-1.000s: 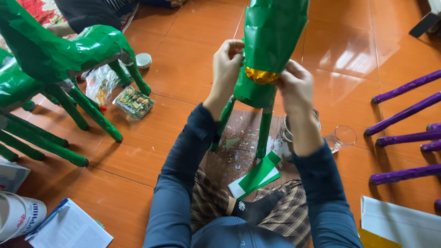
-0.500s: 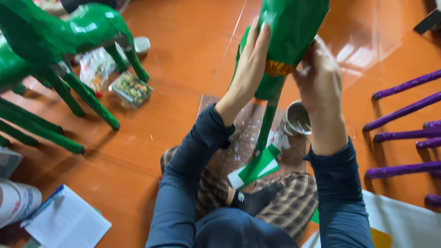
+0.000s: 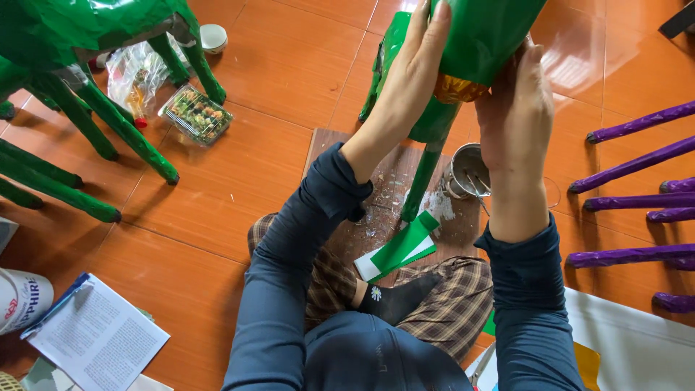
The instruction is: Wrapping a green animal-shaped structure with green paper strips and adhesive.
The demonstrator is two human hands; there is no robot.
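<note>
Both hands were up on the green figure [image 3: 485, 36], which stood on thin green legs over the brown board [image 3: 340, 156] in front of the seated person. The left hand [image 3: 416, 61] lay flat along its left flank, fingers stretched upward and pressed to the shiny paper, not curled round anything. The right hand [image 3: 515, 108] was on the other side, fingers bent against the body just beside the gold patch [image 3: 457, 90]; how far they wrapped behind it could not be told. One leg [image 3: 422, 181] came down onto the board, among white scraps. A metal tin [image 3: 467, 171] sat on the board just right of that leg, below the right hand. Green paper strips [image 3: 399, 248] lay at the board's near edge, by the person's checked trousers. Off to the left stood another green figure [image 3: 72, 43], with a plastic box [image 3: 195, 114] near its legs. Purple legs [image 3: 637, 195] reached in from the right.
</note>
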